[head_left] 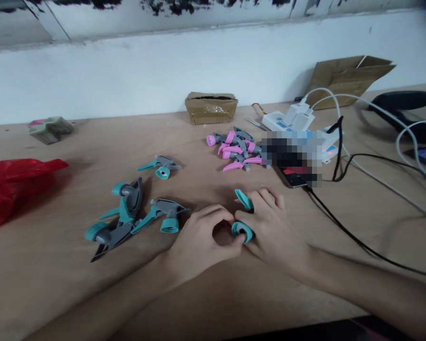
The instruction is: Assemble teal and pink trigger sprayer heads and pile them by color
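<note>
My right hand point(275, 225) is wrapped round a spray bottle trigger head, whose teal collar point(247, 233) and teal trigger show between the fingers; the palm hides most of its body. At the collar's left side, the thumb and index finger of my left hand point(202, 239) curve into a ring, their tips against it. Left of my hands lie several more teal and grey trigger heads point(170, 225), some resting on one another. One teal and grey trigger head point(162, 170) lies apart, farther back. Beyond my hands is a pile of pink and grey trigger heads point(236, 149).
A phone point(294, 177), partly blurred out, lies by a white power strip point(275, 121) with chargers and cables point(355, 246) running right. Small cardboard box point(211, 110) and larger carton point(341, 80) stand by the wall. A red plastic bag point(17, 187) lies at the left.
</note>
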### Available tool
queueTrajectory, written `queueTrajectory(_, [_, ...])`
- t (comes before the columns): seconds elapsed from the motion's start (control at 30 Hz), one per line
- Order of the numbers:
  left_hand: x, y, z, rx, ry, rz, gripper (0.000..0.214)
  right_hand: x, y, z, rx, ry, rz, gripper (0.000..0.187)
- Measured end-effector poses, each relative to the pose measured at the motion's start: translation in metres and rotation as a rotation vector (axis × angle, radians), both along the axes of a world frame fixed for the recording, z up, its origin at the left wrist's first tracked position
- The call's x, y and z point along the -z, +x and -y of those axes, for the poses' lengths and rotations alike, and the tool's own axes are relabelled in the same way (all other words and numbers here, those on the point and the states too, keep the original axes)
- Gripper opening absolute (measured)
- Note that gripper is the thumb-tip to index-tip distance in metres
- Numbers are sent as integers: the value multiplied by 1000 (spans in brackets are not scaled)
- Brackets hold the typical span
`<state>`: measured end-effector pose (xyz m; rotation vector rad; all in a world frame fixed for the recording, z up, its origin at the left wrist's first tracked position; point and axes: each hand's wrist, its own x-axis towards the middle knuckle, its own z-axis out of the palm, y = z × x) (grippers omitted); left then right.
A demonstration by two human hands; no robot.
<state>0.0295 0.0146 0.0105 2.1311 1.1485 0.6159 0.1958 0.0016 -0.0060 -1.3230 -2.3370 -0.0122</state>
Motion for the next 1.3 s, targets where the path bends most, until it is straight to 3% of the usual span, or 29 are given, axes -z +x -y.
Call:
queueTrajectory(0.13, [0,4,4,-58,68,-64,5,2,-2,-2,-12,3,-3,4])
queueTrajectory(0.33, [1,-1,4,-94,78,-65,8,6,3,-4,-98,-90,-169,22])
queueTrajectory(0.73, [-1,-8,-9,-16,-79,24,11,8,14,-8,-161,5,-183,26])
queueTrajectory(0.9, [1,-8,-9,-35,36,21,11,11,13,-7,-174,-3,-229,30])
queueTrajectory(1.03, [2,-5,-4,-66,109,-41,7,11,11,-7,-189,29,-186,32])
queueTrajectory(1.17, [2,-3,-2,-91,106,-107,4,5,9,-6,-177,139,-75,23])
queueTrajectory(1.3, [0,-5,-6,-7,47,-41,9,0,6,-2,-120,205,-18,20])
